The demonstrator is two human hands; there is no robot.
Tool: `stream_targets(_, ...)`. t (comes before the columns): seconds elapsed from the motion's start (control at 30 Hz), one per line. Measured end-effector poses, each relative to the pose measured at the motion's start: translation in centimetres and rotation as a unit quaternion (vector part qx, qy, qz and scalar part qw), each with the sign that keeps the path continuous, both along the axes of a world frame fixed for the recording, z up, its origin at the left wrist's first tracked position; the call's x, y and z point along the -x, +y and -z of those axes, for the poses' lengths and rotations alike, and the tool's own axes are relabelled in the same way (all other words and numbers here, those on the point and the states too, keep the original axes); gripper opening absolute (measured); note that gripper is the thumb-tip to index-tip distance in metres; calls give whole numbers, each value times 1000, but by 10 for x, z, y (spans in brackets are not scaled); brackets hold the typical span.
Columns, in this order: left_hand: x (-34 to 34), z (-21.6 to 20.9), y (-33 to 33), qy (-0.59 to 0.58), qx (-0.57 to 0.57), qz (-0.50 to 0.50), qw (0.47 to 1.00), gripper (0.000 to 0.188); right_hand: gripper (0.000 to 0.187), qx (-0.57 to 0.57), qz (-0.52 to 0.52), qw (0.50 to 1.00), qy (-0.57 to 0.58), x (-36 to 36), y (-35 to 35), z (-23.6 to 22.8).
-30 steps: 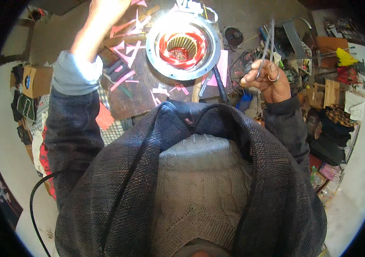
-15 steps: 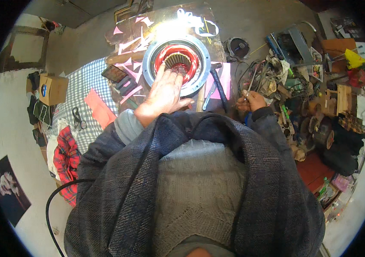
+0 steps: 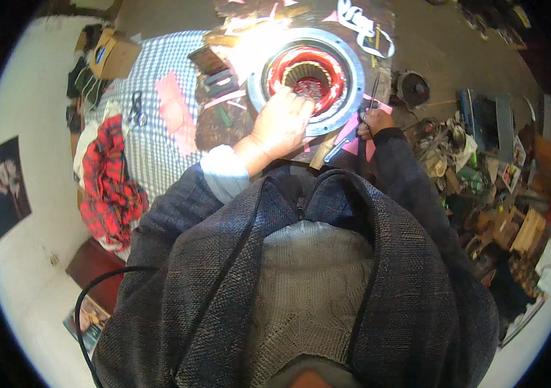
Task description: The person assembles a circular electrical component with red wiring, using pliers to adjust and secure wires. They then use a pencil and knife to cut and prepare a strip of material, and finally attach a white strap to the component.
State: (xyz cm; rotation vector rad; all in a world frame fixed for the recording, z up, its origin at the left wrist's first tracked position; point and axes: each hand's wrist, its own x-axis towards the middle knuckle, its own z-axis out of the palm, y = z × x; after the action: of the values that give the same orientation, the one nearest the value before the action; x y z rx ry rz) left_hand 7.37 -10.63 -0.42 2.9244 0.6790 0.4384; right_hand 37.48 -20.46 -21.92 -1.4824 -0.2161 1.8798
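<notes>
A round motor stator (image 3: 357, 77) with a pale metal housing, red-covered windings and a slotted core stands on the bench. Over its near left rim lies my left hand (image 3: 283, 123), closed, its bent fingers over the inner edge of the red winding; their tips are partly hidden. My right hand (image 3: 375, 123), close to the stator's right side, is closed around a thin, pointed metal tool (image 3: 375, 85) that points away from me. A spanner (image 3: 339, 150) and a wooden handle (image 3: 322, 152) lie between the stator and me.
Left of the stator are a dark block-shaped tool (image 3: 221, 83) and a checked cloth (image 3: 159, 61) with pink sheet (image 3: 176, 110) and black scissors (image 3: 138, 108). White tape (image 3: 366, 29) lies at the far right. Cables and clutter (image 3: 447, 145) cover the floor to the right.
My right hand has come in beside the stator with the tool turned away from me. The left hand's fingers, straighter before, are now bent. The whole view has shifted.
</notes>
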Motion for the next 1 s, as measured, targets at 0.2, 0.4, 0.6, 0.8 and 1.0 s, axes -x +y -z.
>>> stream_targets(0.2, 16, -23, -9, -33, 75, -46, 996, 72, 10, 25, -188, 929, -318, 34, 45, -13)
stream_targets(0.4, 134, 5, 48, -108, 41, -332, 936, 66, 12, -46, -174, 913, -365, 60, 17, -13)
stream_targets(0.6, 223, 77, 151, -34, -66, -337, 938, 83, 17, 60, -71, 956, -277, 82, -65, -20)
stream_targets(0.8, 220, 119, 210, 24, -119, -228, 966, 81, 28, 68, 63, 973, -213, 120, -130, -24)
stream_targets(1.0, 228, 153, 234, 78, -123, -175, 974, 63, 24, 108, 32, 966, -233, 166, -152, -20)
